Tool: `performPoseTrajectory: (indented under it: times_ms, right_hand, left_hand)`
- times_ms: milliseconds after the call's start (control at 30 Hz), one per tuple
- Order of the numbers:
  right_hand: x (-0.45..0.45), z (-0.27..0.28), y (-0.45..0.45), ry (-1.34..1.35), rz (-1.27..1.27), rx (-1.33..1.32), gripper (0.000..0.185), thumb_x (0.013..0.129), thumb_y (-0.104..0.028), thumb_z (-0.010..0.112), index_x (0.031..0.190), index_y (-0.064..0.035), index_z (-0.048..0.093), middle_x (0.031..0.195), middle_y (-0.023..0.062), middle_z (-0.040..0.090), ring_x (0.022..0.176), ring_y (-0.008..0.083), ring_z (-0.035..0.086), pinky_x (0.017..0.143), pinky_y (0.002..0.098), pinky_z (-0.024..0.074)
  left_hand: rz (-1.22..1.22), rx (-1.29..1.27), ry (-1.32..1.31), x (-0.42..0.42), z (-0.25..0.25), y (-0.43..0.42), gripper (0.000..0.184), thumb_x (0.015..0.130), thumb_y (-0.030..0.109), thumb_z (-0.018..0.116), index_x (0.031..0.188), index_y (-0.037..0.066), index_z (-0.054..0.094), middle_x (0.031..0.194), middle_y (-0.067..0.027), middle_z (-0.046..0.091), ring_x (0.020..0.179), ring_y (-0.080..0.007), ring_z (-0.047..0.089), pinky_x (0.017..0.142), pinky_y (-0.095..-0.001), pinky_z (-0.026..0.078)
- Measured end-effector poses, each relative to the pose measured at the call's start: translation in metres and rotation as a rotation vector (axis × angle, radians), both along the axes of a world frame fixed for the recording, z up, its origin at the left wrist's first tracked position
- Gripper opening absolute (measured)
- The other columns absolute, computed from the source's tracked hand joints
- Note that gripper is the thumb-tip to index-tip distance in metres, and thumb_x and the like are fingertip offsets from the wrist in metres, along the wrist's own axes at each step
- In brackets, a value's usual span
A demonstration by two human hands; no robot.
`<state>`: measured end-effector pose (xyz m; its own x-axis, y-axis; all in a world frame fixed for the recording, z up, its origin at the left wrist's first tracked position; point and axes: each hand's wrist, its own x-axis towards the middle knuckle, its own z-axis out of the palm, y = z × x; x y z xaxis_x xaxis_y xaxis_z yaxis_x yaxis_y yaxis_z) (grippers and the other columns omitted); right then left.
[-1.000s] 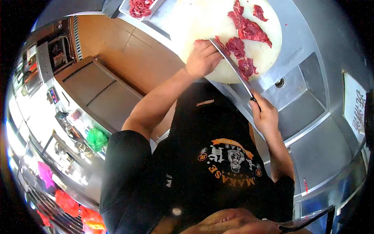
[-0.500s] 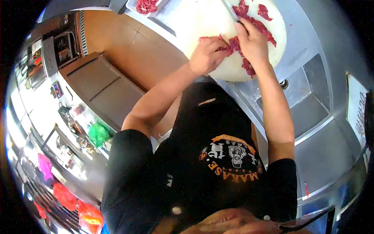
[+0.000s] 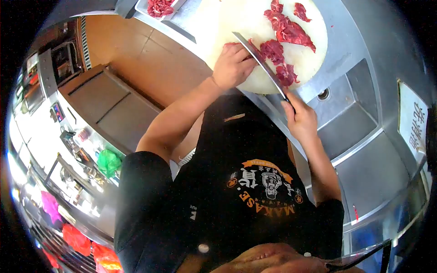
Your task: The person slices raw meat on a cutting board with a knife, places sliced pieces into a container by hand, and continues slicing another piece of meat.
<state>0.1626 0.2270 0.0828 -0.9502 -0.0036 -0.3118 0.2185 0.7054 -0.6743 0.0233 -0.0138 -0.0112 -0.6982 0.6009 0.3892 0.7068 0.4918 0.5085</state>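
A long knife [image 3: 261, 61] lies diagonally over the round white cutting board [image 3: 218, 22], its handle gripped in my right hand [image 3: 301, 119] near the board's lower edge. My left hand [image 3: 233, 66] has its fingers curled on a piece of red meat [image 3: 231, 44], close beside the blade. Just beyond the blade sit a dark red piece [image 3: 273, 51] and another piece [image 3: 287, 74]. A larger strip of meat [image 3: 293, 34] and a small piece [image 3: 301, 12] rest farther up the board. Part of the meat under my left fingers is hidden.
A white tray [image 3: 174, 7] of cut meat [image 3: 159, 7] stands at the top. Right of the board is a metal sink [image 3: 348, 123] with a drain [image 3: 323, 94]. A white sign [image 3: 412, 118] is at the right; a green bag [image 3: 109, 163] is on the left counter.
Half a second ago my right hand was farther up the board with the knife, over the large strip. It has come back down, and the blade is now beside my left fingers.
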Motion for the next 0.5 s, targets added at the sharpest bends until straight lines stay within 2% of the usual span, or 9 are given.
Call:
performPoseTrajectory:
  times_ms: [33,100,167,200,233,267,333,400,500]
  right_hand:
    - [-0.013,-0.005,-0.006,-0.017,0.002,-0.016,0.036,0.098,-0.029,0.071,0.132,-0.0176,0.068,0.096,0.0206,0.074,0.080,0.0408,0.072,0.066,0.0474,0.0569]
    - [-0.044,-0.038,-0.025,0.188,-0.004,-0.087,0.035,0.100,-0.033,0.066,0.131,-0.0168,0.068,0.094,0.0217,0.073,0.082,0.0425,0.071,0.070,0.0499,0.0562]
    - [-0.093,-0.053,-0.045,0.100,-0.005,-0.161,0.035,0.102,-0.038,0.062,0.129,-0.0159,0.069,0.097,0.0214,0.073,0.090,0.0426,0.071,0.075,0.0518,0.0557]
    - [-0.121,-0.059,-0.049,0.109,-0.005,-0.175,0.036,0.103,-0.041,0.059,0.128,-0.0162,0.069,0.097,0.0204,0.073,0.094,0.0425,0.070,0.078,0.0500,0.0556]
    - [-0.146,-0.051,-0.053,-0.014,-0.032,-0.233,0.040,0.104,-0.037,0.061,0.130,-0.0068,0.068,0.110,0.0228,0.073,0.099,0.0401,0.071,0.087,0.0417,0.0560]
    - [-0.153,-0.046,-0.056,0.040,-0.066,-0.142,0.040,0.103,-0.036,0.063,0.131,-0.0072,0.068,0.108,0.0222,0.074,0.096,0.0344,0.074,0.086,0.0380,0.0558]
    - [-0.143,-0.014,-0.047,0.026,-0.230,-0.273,0.040,0.104,-0.034,0.063,0.134,-0.0079,0.067,0.107,0.0209,0.075,0.097,0.0277,0.075,0.085,0.0347,0.0553]
    - [-0.105,-0.015,-0.025,0.107,-0.187,-0.231,0.034,0.103,-0.034,0.063,0.131,-0.0146,0.069,0.103,0.0168,0.075,0.091,0.0372,0.073,0.081,0.0415,0.0570]
    - [-0.032,-0.016,-0.002,0.093,-0.056,-0.163,0.035,0.101,-0.026,0.067,0.134,-0.0149,0.068,0.110,0.0172,0.075,0.096,0.0357,0.073,0.081,0.0404,0.0580]
  left_hand:
    - [-0.001,0.021,0.004,-0.001,-0.001,0.001,0.024,0.076,0.012,0.079,0.099,0.014,0.079,0.114,-0.0020,0.068,0.113,-0.0259,0.060,0.092,-0.0434,0.048]
    - [0.001,0.038,0.011,-0.002,-0.004,0.001,0.023,0.075,0.010,0.079,0.097,0.013,0.078,0.114,-0.0037,0.068,0.111,-0.0274,0.061,0.092,-0.0433,0.049]
    - [-0.005,0.029,0.016,0.001,-0.006,0.001,0.021,0.073,0.009,0.079,0.094,0.010,0.077,0.113,-0.0069,0.069,0.108,-0.0302,0.063,0.092,-0.0431,0.050]
    - [-0.016,0.030,0.003,0.001,-0.004,0.000,0.021,0.074,0.009,0.080,0.094,0.010,0.077,0.112,-0.0073,0.069,0.108,-0.0303,0.063,0.092,-0.0433,0.050]
    - [-0.031,0.034,-0.010,0.000,-0.002,-0.001,0.021,0.074,0.010,0.080,0.095,0.010,0.077,0.111,-0.0078,0.069,0.109,-0.0304,0.063,0.092,-0.0436,0.051]
    - [-0.048,0.041,-0.024,-0.001,0.001,-0.001,0.021,0.074,0.010,0.081,0.095,0.010,0.077,0.110,-0.0082,0.069,0.109,-0.0304,0.064,0.092,-0.0438,0.051]
    - [-0.037,0.067,-0.058,-0.001,-0.005,-0.006,0.024,0.075,0.009,0.081,0.098,0.009,0.077,0.109,-0.0084,0.069,0.109,-0.0317,0.064,0.095,-0.0446,0.051]
    - [0.017,0.118,-0.104,0.004,-0.006,-0.009,0.026,0.075,0.008,0.081,0.101,0.009,0.076,0.110,-0.0086,0.069,0.108,-0.0324,0.064,0.097,-0.0454,0.050]
    - [-0.030,0.058,-0.058,0.001,-0.009,-0.007,0.027,0.079,0.010,0.079,0.106,0.010,0.076,0.114,-0.0071,0.067,0.108,-0.0302,0.063,0.094,-0.0445,0.050]
